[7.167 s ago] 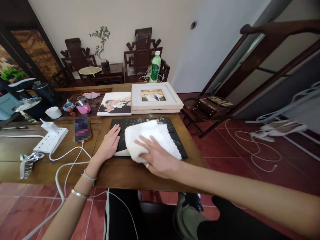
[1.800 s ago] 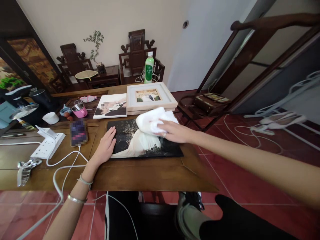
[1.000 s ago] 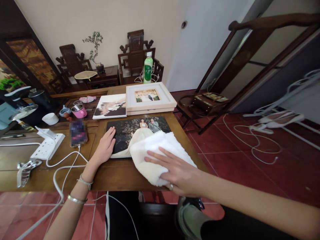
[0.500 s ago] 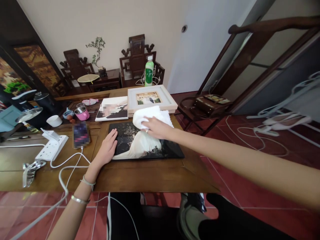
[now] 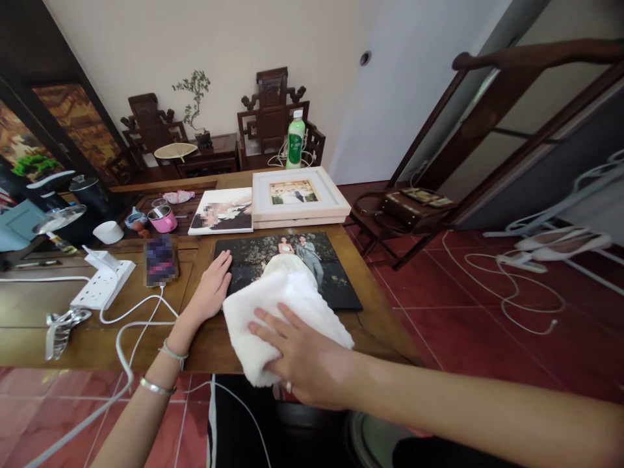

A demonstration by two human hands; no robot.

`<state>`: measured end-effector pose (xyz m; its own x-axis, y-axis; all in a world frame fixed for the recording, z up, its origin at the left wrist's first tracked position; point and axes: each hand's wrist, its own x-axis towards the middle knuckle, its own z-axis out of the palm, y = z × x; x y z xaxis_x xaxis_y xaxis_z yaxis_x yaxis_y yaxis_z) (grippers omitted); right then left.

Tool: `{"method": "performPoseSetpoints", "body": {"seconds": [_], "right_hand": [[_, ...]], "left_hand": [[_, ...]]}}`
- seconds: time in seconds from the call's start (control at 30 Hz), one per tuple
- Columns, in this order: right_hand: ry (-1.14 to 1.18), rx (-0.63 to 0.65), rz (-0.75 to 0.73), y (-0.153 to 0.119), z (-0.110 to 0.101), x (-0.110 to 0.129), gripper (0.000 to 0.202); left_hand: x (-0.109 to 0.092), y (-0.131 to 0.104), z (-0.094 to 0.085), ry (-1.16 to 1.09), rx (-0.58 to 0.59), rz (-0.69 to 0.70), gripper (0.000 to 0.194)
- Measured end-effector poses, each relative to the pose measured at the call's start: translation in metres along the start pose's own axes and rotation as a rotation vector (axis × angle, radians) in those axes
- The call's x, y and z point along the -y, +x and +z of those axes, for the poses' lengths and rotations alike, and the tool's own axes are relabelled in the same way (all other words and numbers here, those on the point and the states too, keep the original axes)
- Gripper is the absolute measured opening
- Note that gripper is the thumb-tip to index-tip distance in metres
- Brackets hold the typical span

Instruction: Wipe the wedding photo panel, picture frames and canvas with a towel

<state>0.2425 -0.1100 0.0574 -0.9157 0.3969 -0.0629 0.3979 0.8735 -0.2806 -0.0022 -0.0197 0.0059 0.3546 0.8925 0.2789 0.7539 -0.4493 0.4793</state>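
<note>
A dark wedding photo panel (image 5: 341, 273) lies flat on the wooden table, showing a couple, with the white dress spreading toward its near edge. My left hand (image 5: 214, 283) rests with outstretched fingers on the panel's left edge. Under my right hand (image 5: 305, 354) is a fluffy white cloth (image 5: 248, 318), gripped and spread over the panel's near part and the table's front edge. The cloth hides the lower middle of the picture.
White-framed pictures (image 5: 326, 188) are stacked behind the panel, beside a smaller photo panel (image 5: 244, 218). A green bottle (image 5: 295, 143) stands behind them. Leftward are a phone (image 5: 160, 260), a power strip (image 5: 110, 286), a pink cup (image 5: 162, 220), a hair claw clip (image 5: 63, 328) and white cables.
My right hand has drawn the white cloth from the panel's far edge toward me, uncovering the couple. My left hand stays at the left edge.
</note>
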Motion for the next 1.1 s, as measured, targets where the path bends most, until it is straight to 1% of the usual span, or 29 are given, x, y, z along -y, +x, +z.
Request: {"method": "performPoseSetpoints", "body": {"seconds": [0.07,0.17,0.23,0.37,0.47,0.57,0.63,0.73,0.8,0.9,1.03,1.1], "right_hand": [[0.002,0.005,-0.026,0.000,-0.002,-0.001,0.035],[-0.007,-0.011,-0.009,0.003,-0.008,-0.016,0.036],[-0.027,-0.044,0.040,0.008,-0.013,-0.032,0.036],[-0.106,-0.149,0.157,0.028,-0.028,-0.075,0.035],[-0.167,-0.171,0.228,0.046,-0.042,-0.103,0.032],[-0.195,-0.188,0.315,0.062,-0.053,-0.120,0.035],[-0.203,-0.201,0.346,0.070,-0.054,-0.124,0.036],[-0.218,-0.202,0.360,0.076,-0.046,-0.119,0.038],[-0.234,-0.172,0.331,0.074,-0.038,-0.108,0.041],[-0.240,-0.119,0.229,0.061,-0.024,-0.079,0.041],[-0.201,-0.067,0.118,0.030,-0.008,-0.032,0.032],[-0.191,-0.053,0.053,0.015,-0.001,-0.011,0.029]], "left_hand": [[0.000,0.000,0.000,-0.003,0.005,0.000,0.049],[-0.001,0.000,0.000,0.005,0.015,-0.001,0.050],[-0.001,0.000,0.000,0.015,0.010,-0.009,0.050],[0.000,0.000,0.001,0.031,-0.007,-0.001,0.049],[0.000,0.000,0.001,0.029,-0.005,0.003,0.049],[0.001,0.000,0.001,0.025,-0.002,0.000,0.049],[0.001,0.000,0.001,0.020,-0.010,0.008,0.049],[0.002,0.000,0.001,0.015,-0.022,0.025,0.048],[0.001,0.000,0.001,0.014,-0.022,0.026,0.048],[0.000,0.001,0.002,0.011,-0.012,0.015,0.049],[0.000,0.000,0.003,-0.005,-0.008,0.000,0.048],[0.001,0.000,0.003,-0.010,-0.012,-0.004,0.048]]}}
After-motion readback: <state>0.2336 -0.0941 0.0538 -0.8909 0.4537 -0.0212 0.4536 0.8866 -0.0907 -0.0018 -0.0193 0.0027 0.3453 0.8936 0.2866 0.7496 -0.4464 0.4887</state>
